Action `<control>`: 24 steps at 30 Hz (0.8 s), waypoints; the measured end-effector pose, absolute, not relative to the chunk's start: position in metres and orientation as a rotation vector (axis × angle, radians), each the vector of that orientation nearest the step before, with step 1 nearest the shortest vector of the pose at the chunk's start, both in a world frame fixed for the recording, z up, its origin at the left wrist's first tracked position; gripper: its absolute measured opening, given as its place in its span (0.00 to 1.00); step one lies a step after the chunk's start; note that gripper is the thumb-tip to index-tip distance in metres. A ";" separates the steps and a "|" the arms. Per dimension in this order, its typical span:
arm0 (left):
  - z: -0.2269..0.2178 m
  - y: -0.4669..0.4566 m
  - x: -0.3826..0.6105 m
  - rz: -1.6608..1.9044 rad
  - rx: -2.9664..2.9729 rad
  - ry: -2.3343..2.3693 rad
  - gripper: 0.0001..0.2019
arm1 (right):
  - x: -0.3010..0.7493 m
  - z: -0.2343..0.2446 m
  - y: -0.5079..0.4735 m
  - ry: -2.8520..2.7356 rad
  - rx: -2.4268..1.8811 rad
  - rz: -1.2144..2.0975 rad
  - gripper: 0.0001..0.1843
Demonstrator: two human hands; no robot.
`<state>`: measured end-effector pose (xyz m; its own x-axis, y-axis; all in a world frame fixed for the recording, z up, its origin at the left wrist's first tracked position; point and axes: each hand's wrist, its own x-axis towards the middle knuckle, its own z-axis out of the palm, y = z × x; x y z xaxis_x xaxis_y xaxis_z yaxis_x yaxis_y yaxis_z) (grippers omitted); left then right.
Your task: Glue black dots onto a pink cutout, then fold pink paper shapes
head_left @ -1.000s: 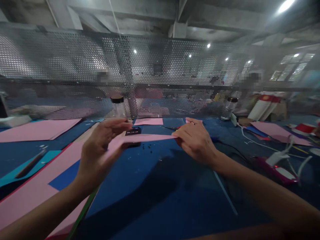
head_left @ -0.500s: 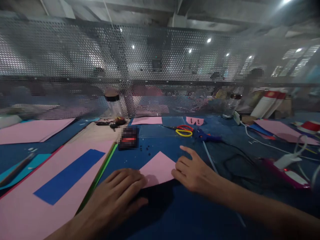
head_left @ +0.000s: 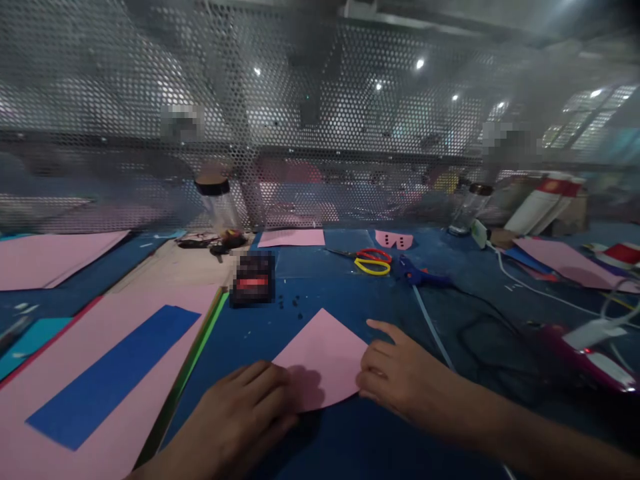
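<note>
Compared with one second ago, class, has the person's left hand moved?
Yes: the left hand has moved lower in view, from beside the black device to below it.

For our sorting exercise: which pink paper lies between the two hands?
The pointed sheet, its tip facing away, flanked by the left hand and right hand; other pink papers, like the notched piece beyond the scissors, lie elsewhere.

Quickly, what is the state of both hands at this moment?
Left hand: partly curled at the left side of the pink sheet; cannot tell whether it grips.
Right hand: partly curled at the sheet's right side, index finger extended; cannot tell whether it grips.
</note>
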<state>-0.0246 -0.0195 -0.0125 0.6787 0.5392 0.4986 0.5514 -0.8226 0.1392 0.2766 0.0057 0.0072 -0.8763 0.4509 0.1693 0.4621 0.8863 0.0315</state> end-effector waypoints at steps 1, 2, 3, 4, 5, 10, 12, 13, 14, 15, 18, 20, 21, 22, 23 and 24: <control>-0.013 -0.020 -0.025 -0.805 -2.898 -0.941 0.09 | 0.276 0.009 0.006 -2.887 -0.722 -0.058 0.09; -0.014 -0.020 -0.026 -0.770 -2.936 -0.963 0.09 | 0.276 0.010 0.006 -2.875 -0.737 -0.012 0.10; -0.016 -0.020 -0.027 -0.750 -2.964 -0.987 0.09 | 0.275 0.010 0.007 -2.863 -0.753 0.029 0.11; -0.017 -0.020 -0.028 -0.747 -2.982 -1.010 0.09 | 0.275 0.010 0.008 -2.856 -0.768 0.062 0.12; -0.019 -0.020 -0.029 -0.754 -2.991 -1.027 0.09 | 0.275 0.009 0.009 -2.854 -0.780 0.088 0.13; -0.025 -0.018 -0.036 -0.774 -3.014 -1.034 0.07 | 0.280 0.004 0.013 -2.842 -0.832 0.268 0.12; -0.025 -0.017 -0.039 -0.767 -3.033 -1.039 0.08 | 0.282 0.004 0.015 -2.815 -0.857 0.367 0.12; -0.024 -0.016 -0.040 -0.768 -3.045 -1.042 0.08 | 0.283 0.004 0.015 -2.801 -0.864 0.410 0.11; -0.024 -0.016 -0.042 -0.772 -3.058 -1.045 0.08 | 0.284 0.004 0.015 -2.787 -0.867 0.448 0.11; -0.024 -0.015 -0.043 -0.780 -3.071 -1.049 0.07 | 0.284 0.005 0.015 -2.774 -0.866 0.479 0.10; -0.026 -0.013 -0.045 -0.808 -3.090 -1.061 0.06 | 0.283 0.008 0.015 -2.744 -0.876 0.560 0.07; -0.027 -0.012 -0.044 -0.806 -3.096 -1.066 0.07 | 0.282 0.010 0.014 -2.736 -0.883 0.609 0.06; -0.027 -0.012 -0.044 -0.804 -3.100 -1.060 0.07 | 0.282 0.010 0.014 -2.736 -0.884 0.632 0.05; -0.027 -0.012 -0.044 -0.799 -3.106 -1.054 0.07 | 0.282 0.010 0.014 -2.736 -0.880 0.650 0.05; -0.026 -0.012 -0.043 -0.791 -3.112 -1.050 0.07 | 0.282 0.010 0.014 -2.736 -0.875 0.662 0.06; -0.026 -0.012 -0.043 -0.784 -3.118 -1.040 0.07 | 0.282 0.010 0.014 -2.737 -0.871 0.665 0.07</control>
